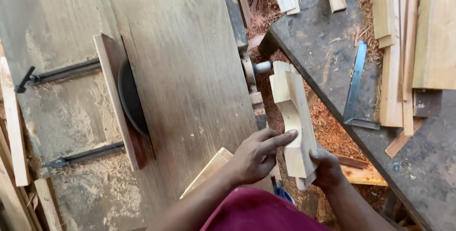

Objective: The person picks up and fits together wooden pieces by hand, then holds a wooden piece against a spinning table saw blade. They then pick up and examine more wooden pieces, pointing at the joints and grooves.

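A pale wood block (293,117) with a curved cut was held up between two worktops. The right hand (327,167) gripped its bottom end. The left hand (256,157) held its side, one finger stretched out. A metal square (356,88) lay nearby.

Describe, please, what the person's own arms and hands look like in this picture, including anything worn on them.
Both forearms are bare, with no sleeves reaching them. The left hand and right hand are bare too: no gloves, and no rings, watch or bands that I can see. The only clothing visible is a dark red garment at the bottom edge of the head view.
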